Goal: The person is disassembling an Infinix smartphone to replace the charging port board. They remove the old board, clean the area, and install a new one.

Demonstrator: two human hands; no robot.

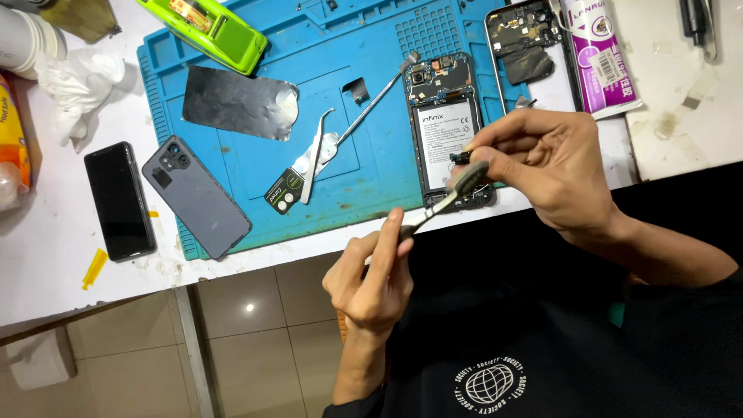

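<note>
On blue mat (pixel 232 166): two opened phones (pixel 445 116).

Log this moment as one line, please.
left hand: grips metal tweezers | right hand: pinches small black part | opened phone on blue mat

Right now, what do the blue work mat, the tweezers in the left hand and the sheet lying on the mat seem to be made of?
Blue work mat: likely silicone or rubber, matte, moulded compartments. Tweezers in the left hand: apparently bare metal, with a grey sheen. Sheet: thin, dull-reflective, probably metal foil or film.

Blue mat (pixel 232 147); lime-green tool (pixel 213 27); grey phone back (pixel 197 197); purple-white tube (pixel 600 54).
</note>
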